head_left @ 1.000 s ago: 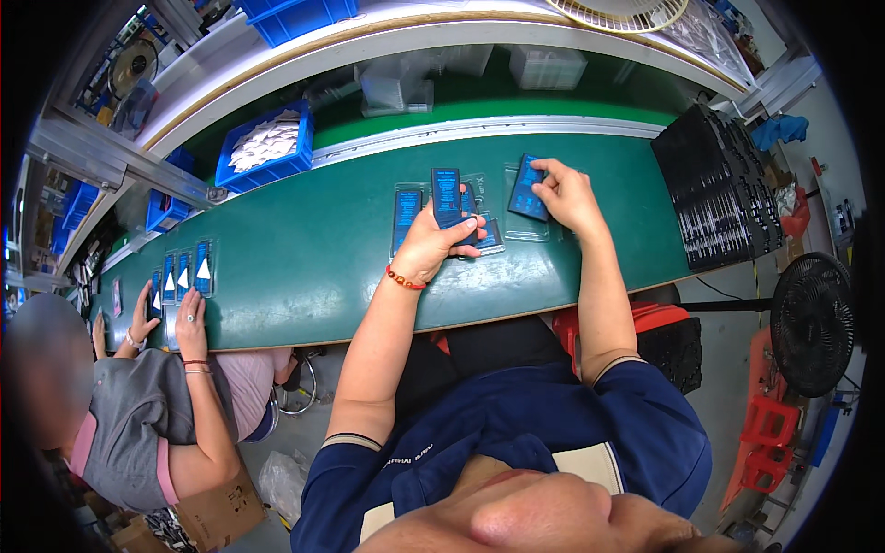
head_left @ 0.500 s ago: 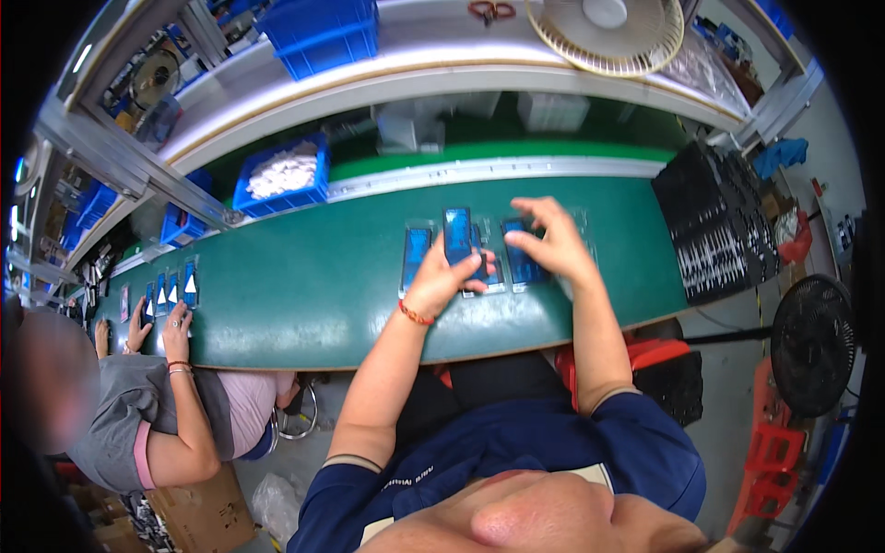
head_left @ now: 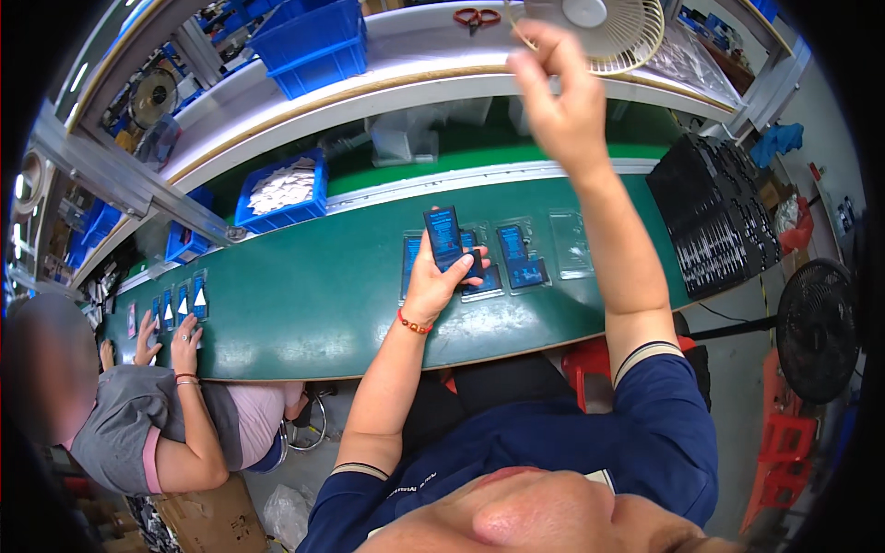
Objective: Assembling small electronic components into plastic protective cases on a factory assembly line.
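Note:
My left hand (head_left: 437,278) is closed around a flat black phone battery (head_left: 443,230) with blue print, held above the green table. Beneath and beside it lie clear plastic trays with similar batteries, partly covered by the hand and the held piece. To their right, a clear tray (head_left: 514,241) contains an L-shaped black battery piece (head_left: 525,271). Farther right lies a clear tray (head_left: 572,243) with nothing visible in it. My right hand (head_left: 564,103) is raised before the shelf's front edge, near the fan, fingers apart and nothing visible in them.
A tall stack of black trays (head_left: 714,221) stands at the table's right end. Behind the table, a blue bin (head_left: 286,217) contains white pieces. The shelf bears blue crates (head_left: 318,64), red-handled scissors (head_left: 477,17) and a fan (head_left: 627,41). A co-worker (head_left: 152,424) sits at left.
My right hand has left the tray with the L-shaped piece and risen up and away toward the shelf. My left hand keeps the battery, shifted slightly left and tilted.

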Demonstrator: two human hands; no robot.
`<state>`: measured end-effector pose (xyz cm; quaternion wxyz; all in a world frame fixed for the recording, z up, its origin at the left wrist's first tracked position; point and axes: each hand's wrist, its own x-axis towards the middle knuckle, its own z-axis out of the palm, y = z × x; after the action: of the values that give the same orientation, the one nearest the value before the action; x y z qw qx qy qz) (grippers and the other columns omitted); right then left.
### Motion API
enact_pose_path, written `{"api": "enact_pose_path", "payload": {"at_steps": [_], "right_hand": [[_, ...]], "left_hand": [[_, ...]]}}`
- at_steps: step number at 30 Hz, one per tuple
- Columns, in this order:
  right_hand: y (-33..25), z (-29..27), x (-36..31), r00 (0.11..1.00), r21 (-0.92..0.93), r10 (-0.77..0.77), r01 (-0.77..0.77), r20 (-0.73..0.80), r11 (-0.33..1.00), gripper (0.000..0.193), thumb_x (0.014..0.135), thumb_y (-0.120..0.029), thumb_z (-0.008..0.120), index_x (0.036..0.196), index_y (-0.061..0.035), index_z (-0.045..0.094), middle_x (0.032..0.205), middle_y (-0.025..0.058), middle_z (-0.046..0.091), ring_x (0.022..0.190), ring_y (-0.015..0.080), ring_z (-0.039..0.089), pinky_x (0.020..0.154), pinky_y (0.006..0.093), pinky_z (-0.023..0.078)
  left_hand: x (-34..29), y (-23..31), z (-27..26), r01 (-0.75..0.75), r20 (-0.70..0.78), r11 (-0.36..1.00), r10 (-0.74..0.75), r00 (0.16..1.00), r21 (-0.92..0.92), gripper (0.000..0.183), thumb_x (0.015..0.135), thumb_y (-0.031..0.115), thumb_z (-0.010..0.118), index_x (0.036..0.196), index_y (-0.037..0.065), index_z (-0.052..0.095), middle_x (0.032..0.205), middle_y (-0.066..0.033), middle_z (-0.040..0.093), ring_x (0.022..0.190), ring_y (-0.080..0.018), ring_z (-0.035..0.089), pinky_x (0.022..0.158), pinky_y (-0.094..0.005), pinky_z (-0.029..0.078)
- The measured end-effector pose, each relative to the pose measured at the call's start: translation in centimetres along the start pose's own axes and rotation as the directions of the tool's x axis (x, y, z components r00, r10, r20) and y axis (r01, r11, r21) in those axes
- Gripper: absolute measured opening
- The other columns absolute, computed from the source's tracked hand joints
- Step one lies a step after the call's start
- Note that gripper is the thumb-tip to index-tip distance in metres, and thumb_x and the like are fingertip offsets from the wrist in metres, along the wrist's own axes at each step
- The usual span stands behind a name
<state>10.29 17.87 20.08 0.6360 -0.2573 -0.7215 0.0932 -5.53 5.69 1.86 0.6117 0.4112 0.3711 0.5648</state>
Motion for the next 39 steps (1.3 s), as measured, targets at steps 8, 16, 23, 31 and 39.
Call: {"api": "enact_pose_path", "payload": {"at_steps": [8,16,23,31,39], "right_hand": [[1.3,0.5,-18.4,0.611,0.241,0.530,-0.758,0.588,0.607,0.025,0.089,-0.013,0.064,0.110,-0.0034,0.057,0.086,0.0040,0.065,0.077,0.0076,0.057,0.063,0.0248,0.049],[4.9,-7.0,-17.5,0.632,0.285,0.754,-0.767,0.179,0.575,0.041,0.085,-0.002,0.063,0.124,-0.0054,0.053,0.079,-0.0009,0.058,0.073,0.0063,0.055,0.068,0.0213,0.046],[9.6,-10.5,-20.5,0.755,-0.465,0.625,-0.489,0.199,0.738,0.038,0.080,-0.008,0.068,0.118,-0.0075,0.061,0.073,0.0025,0.050,0.061,0.0115,0.046,0.058,0.0252,0.042],[6.9,-4.9,-21.1,0.832,-0.545,0.401,-0.146,0.384,0.826,0.032,0.081,-0.019,0.066,0.111,-0.0104,0.063,0.096,0.0110,0.052,0.092,0.0290,0.054,0.080,0.0399,0.041],[4.4,-1.3,-21.6,0.828,-0.489,0.261,0.018,0.496,0.872,0.034,0.082,-0.015,0.062,0.116,-0.0077,0.059,0.101,0.0145,0.052,0.096,0.0313,0.053,0.081,0.0409,0.040]], "left_hand": [[-0.2,-0.1,1.3,-0.035,0.147,0.994,0.019,0.989,0.105,0.094,0.085,-0.007,0.060,0.151,0.016,-0.003,0.125,-0.0114,0.047,0.089,-0.0165,0.062,0.066,-0.0268,0.057],[-0.1,-1.8,0.2,-0.269,0.069,0.821,0.273,0.960,0.503,0.069,0.086,-0.002,0.062,0.145,0.010,0.030,0.102,-0.0107,0.065,0.092,-0.0133,0.061,0.077,-0.0278,0.053],[-0.5,-2.4,0.3,-0.166,0.126,0.059,0.419,0.899,0.984,0.051,0.079,0.026,0.072,0.124,0.008,0.057,0.130,-0.0202,0.048,0.129,-0.0394,0.035,0.105,-0.0488,0.027],[-1.4,-2.6,-0.3,0.041,-0.024,-0.049,0.311,0.950,0.998,0.064,0.081,0.043,0.065,0.135,0.014,0.047,0.143,-0.0237,0.032,0.135,-0.0419,0.025,0.107,-0.0562,0.016],[-4.2,-2.2,-3.0,0.113,-0.101,-0.013,0.348,0.932,0.994,0.062,0.082,0.045,0.063,0.134,0.014,0.048,0.143,-0.0254,0.030,0.135,-0.0433,0.023,0.105,-0.0613,0.017]]}}
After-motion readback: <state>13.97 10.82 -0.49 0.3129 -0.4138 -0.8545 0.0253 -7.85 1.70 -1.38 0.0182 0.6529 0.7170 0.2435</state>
